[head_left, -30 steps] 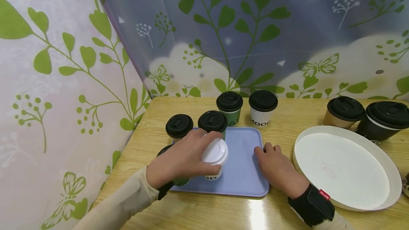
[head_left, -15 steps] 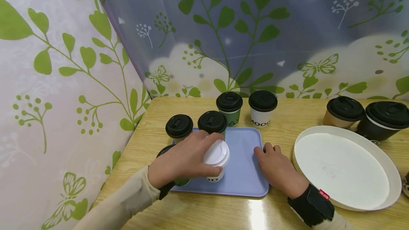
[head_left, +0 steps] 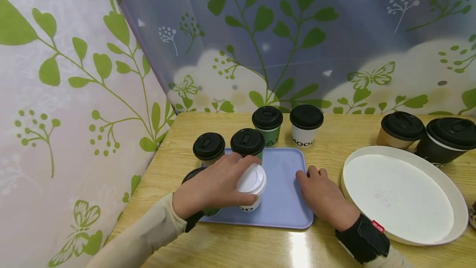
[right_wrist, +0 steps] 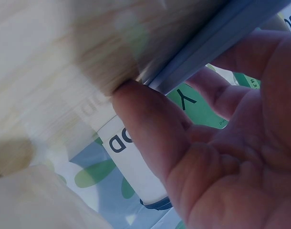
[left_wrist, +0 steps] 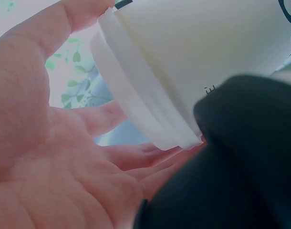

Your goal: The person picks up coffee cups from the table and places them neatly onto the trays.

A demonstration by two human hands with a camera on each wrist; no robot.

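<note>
The person's left hand (head_left: 217, 185) is grasping a white-lidded cup (head_left: 253, 183) from above, its fingers and thumb parted about as wide as the lid and bent round the edge; the left wrist view shows a gap between palm and lid. With the curtain (head_left: 245, 32) at 12 o'clock, the cup is over the blue tray (head_left: 282, 189), slightly towards 7 o'clock from its middle. From here I can't tell whether its base bears on the tray or hangs just above. The right hand (head_left: 323, 195), a black strap (head_left: 362, 237) round its wrist, is at the tray's 3 o'clock edge, its fingers curled in and gripping the rim.

Near the left hand, 3 black-lidded cups show: a green cup (head_left: 247, 142) at 11 o'clock, a brown cup (head_left: 209, 146) at 10 and a partly hidden cup (head_left: 212, 211) at 8. On the bench (head_left: 223, 243) beyond, a far green cup (head_left: 267, 125) is at 12 o'clock and a MOOD cup (head_left: 305, 125) at 1. At 3 o'clock, just past the right hand, lies a round white dish (head_left: 398, 193), with a tan cup (head_left: 401, 129) and a black cup (head_left: 450, 137) near its far rim
</note>
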